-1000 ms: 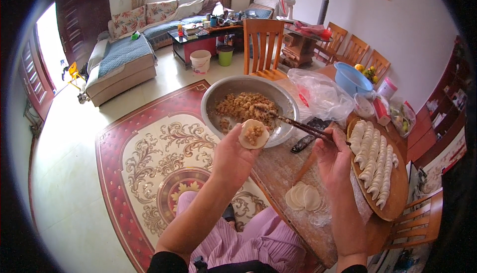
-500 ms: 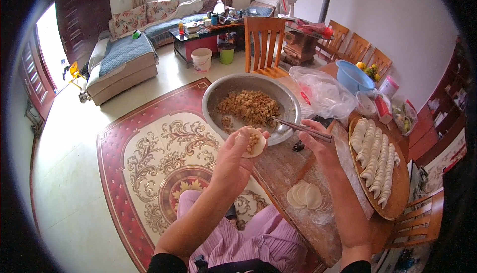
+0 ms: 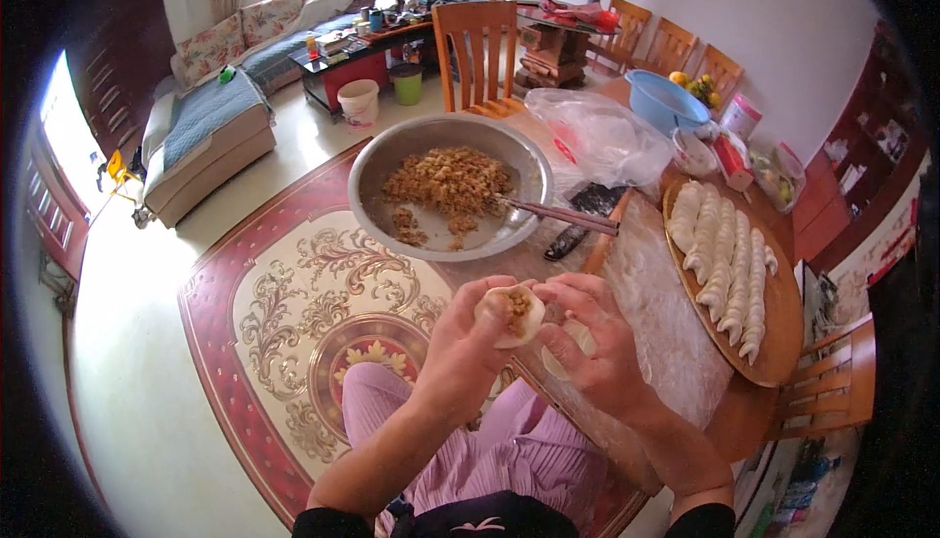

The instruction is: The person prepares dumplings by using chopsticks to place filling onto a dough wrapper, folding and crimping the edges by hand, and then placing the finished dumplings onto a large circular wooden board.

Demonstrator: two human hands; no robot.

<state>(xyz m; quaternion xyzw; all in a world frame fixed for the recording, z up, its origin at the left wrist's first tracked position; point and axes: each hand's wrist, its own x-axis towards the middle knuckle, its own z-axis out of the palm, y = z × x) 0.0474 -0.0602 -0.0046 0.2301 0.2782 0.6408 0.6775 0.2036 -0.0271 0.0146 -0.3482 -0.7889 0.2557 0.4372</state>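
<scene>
Filled dumpling wrapper [image 3: 527,322]: at near side of metal bowl [image 3: 375,172], toward its right; round, pale, slightly cupped, unfolded, with brown mince exposed on the upper face.
Left hand [image 3: 470,342]: at near side of bowl; partly closed around wrapper, with curled fingers behind and thumb over the front.
Right hand [image 3: 597,347]: at near side of bowl, farther right; half open, with bent fingers and thumb set apart; close to wrapper's edge, cannot tell whether touching.
Filling [image 3: 446,181]: inside bowl; heaped mostly toward far side, with smaller clumps nearer.
Chopsticks [image 3: 573,217]: laid across bowl's right rim; inner tips near filling, outer ends past the rim.
Wooden table [image 3: 671,327]: under and right of bowl; dusted white.
Shaped dumplings [image 3: 720,264]: well right of bowl; in rows on rounded wooden board [image 3: 776,347].
Clear plastic bag [image 3: 592,137]: just beyond bowl's right side.
Blue basin [image 3: 666,102]: farther beyond bowl, to the right.
Slatted wooden chair [image 3: 480,48]: beyond bowl.
Patterned rug [image 3: 294,274]: on floor, left of bowl.
</scene>
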